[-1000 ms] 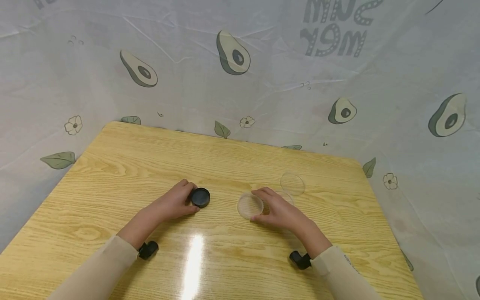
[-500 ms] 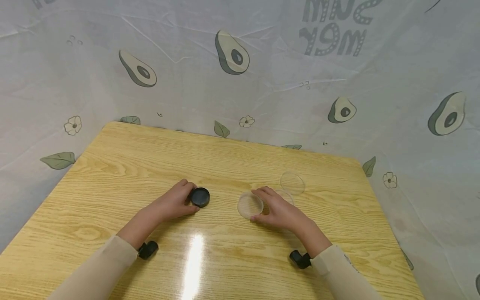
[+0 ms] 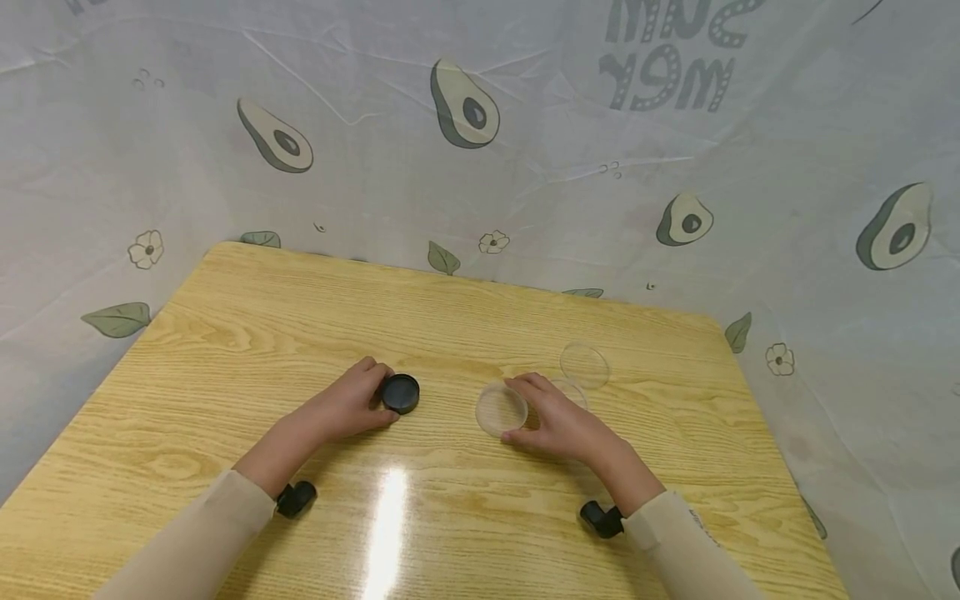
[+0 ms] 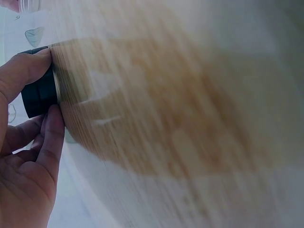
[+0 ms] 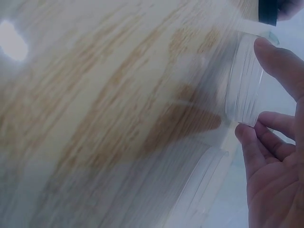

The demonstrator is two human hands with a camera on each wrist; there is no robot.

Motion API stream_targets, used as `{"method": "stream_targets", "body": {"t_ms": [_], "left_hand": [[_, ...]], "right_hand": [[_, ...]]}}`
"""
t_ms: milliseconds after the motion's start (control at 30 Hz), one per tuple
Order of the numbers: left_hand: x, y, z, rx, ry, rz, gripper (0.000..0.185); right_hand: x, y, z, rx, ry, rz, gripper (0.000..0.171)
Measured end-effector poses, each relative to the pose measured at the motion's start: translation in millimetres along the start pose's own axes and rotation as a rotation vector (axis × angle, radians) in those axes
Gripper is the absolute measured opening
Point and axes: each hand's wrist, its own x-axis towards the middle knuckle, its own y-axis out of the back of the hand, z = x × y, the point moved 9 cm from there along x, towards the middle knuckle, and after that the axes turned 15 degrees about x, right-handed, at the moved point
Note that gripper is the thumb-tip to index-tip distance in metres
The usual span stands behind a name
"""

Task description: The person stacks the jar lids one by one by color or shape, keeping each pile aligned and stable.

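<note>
My left hand (image 3: 351,404) grips a black round container (image 3: 401,394) with a raised rim, thumb on one side and fingers on the other. In the left wrist view this black container (image 4: 39,92) shows a seam round its side and stands at the tabletop. To the right, my right hand (image 3: 558,421) holds a clear petri dish (image 3: 497,412) between thumb and fingertips. The right wrist view shows the clear dish (image 5: 244,78) edge-on, with several ridges along its side. Part of its far edge is hidden behind the hand.
Another clear round dish (image 3: 584,365) lies farther back on the wooden table (image 3: 300,300). A second one (image 3: 573,394) is partly hidden behind the right hand. A patterned cloth (image 3: 360,167) hangs along the table's back edge. Black wrist cameras (image 3: 297,499) sit below both wrists.
</note>
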Motion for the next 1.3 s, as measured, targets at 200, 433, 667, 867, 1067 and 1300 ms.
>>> {"method": "stream_targets", "body": {"t_ms": [200,433,667,867,1067,1300], "left_hand": [[0.6,1.7,1.1,0.000,0.002,0.002,0.047],[-0.5,2.4,1.8,-0.012,0.005,-0.008,0.045],[-0.2,1.2,0.3,-0.004,0.008,-0.015,0.046],[-0.1,0.7,-0.1,-0.011,0.006,-0.018,0.046],[0.4,1.2,0.1,-0.013,0.007,-0.016,0.047],[0.7,1.2,0.0,-0.005,0.006,-0.015,0.046]], "right_hand": [[-3,5,-1,0.011,-0.006,0.020,0.085],[-9,26,7,0.080,-0.038,0.099,0.084],[-16,51,36,0.103,-0.092,0.177,0.082],[-25,71,63,0.080,-0.127,0.258,0.078],[-32,87,86,0.055,-0.185,0.330,0.077],[-34,94,103,0.059,-0.243,0.357,0.084]]}}
